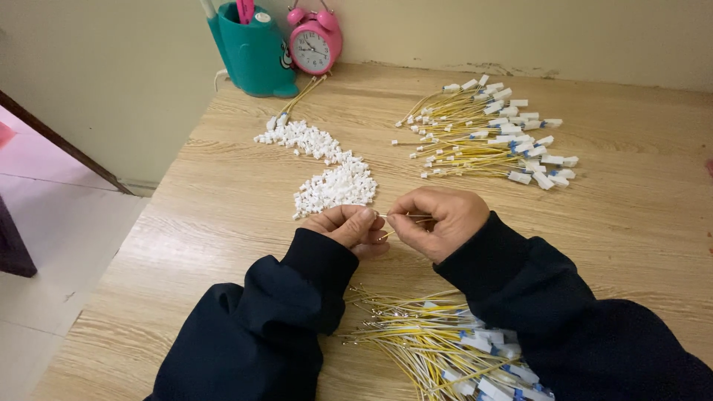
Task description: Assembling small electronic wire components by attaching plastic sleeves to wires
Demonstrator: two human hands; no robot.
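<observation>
Both hands meet over the middle of the wooden tabletop [631, 223], in dark sleeves. The left hand [349, 226] has its grip pinched narrow, thumb against fingers, on the end of a thin yellow wire [397, 223]; whether a small plug sits between the fingertips cannot be told. The right hand [438, 219] is curled, its grip likewise closed on the same wire, fingertips almost touching those of the left.

Just beyond the left hand lies a loose heap of small white plugs [334, 186], trailing back toward the far left. Far right of it, well apart, lies a fan of yellow wires with white ends [490, 134]. Near the body, between the forearms, another bundle [438, 349] of yellow wires with white and blue ends lies partly under the right sleeve.

At the far edge by the wall stands a teal holder [256, 56] with a pink thing and a white thing sticking out; beside it, touching or nearly so, a pink alarm clock [316, 41].
</observation>
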